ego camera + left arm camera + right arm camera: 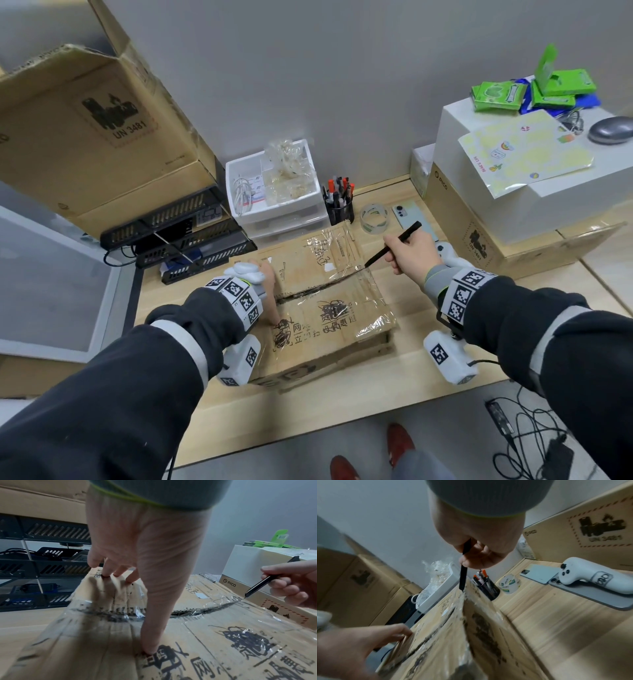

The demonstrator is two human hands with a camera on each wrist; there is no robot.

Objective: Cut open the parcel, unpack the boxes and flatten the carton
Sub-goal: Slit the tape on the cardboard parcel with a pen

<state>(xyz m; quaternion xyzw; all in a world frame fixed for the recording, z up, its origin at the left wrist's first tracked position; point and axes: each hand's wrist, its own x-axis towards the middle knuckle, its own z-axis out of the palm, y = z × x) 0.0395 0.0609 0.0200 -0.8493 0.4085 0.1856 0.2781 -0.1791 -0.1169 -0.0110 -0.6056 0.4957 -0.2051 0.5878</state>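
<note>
The parcel [329,325] is a brown carton wrapped in clear tape, lying in the middle of the wooden table. Its centre seam [318,289] is split and dark along most of its length. My left hand [269,291] presses down on the carton's left end, thumb [149,651] straight on the near flap, fingers spread on the far flap. My right hand [411,251] grips a slim black cutter [394,245], whose tip touches the tape at the seam's right end. The cutter [463,578] points down at the carton [488,635]. Nothing inside the carton shows.
A tape roll [374,217], a phone [409,214] and a pen cup [339,205] stand behind the parcel. White drawers [274,202] and black trays [178,240] sit back left under a big carton [85,137]. A PICO carton [479,233] stands right, a white controller [590,574] beside it.
</note>
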